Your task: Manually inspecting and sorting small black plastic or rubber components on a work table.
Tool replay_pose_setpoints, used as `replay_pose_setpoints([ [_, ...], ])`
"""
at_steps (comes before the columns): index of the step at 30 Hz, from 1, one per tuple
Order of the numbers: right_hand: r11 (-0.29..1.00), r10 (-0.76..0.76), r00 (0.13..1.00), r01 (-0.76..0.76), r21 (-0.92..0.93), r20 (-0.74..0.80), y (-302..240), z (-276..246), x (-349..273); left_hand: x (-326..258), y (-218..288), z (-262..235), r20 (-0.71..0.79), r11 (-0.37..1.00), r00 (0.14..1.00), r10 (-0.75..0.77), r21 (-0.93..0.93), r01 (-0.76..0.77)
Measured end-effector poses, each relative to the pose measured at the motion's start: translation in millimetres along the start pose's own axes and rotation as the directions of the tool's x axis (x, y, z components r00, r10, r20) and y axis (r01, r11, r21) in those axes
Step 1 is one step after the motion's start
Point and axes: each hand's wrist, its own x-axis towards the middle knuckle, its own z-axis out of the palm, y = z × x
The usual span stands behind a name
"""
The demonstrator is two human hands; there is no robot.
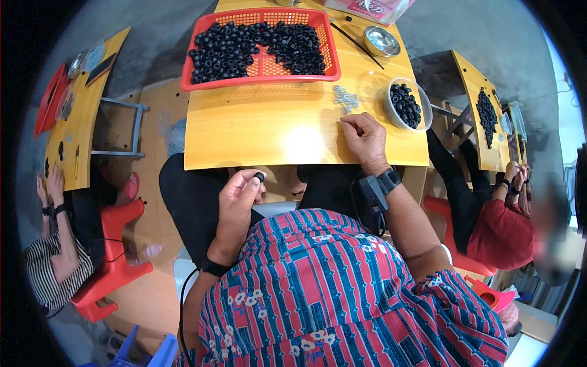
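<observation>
Left fingers pinch a black bead; right fingers press together near silver pins, contents unclear. A pink package bears lettering.

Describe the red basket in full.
The basket is shallow and rectangular, apparently plastic, with lattice walls and base and a solid rim. It sits upright on the far left part of the table. Black pieces lie heaped inside, with a bare patch of base showing toward the near middle. Neither the left hand nor the right hand touches it.
</observation>
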Motion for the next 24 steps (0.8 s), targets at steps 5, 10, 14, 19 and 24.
replay_pose_setpoints([
  [5, 0.986, -0.081, 0.992, 0.066, 0.152, 0.092, -39, -8, -3, 1, 2, 4, 0.011, 0.996, 1.0, -0.02, 0.081, 0.019],
  [10, 0.907, -0.399, 0.816, 0.283, 0.312, 0.418, -97, -7, -4, 1, 3, 8, 0.031, 0.999, 1.0, -0.004, 0.037, 0.003],
  [14, 0.894, -0.429, 0.738, 0.263, 0.364, 0.52, -114, 1, -3, -4, 4, 8, 0.035, 0.996, 0.996, 0.083, 0.03, -0.084],
  [19, 0.862, -0.498, 0.691, 0.33, 0.384, 0.523, -118, 3, -2, -5, 2, 5, 0.051, 0.989, 0.99, 0.132, 0.061, -0.135],
  [24, 0.855, -0.518, 0.637, 0.403, 0.325, 0.571, -120, 5, -4, -5, -1, 1, 0.071, 0.937, 0.971, 0.228, 0.256, -0.239],
])
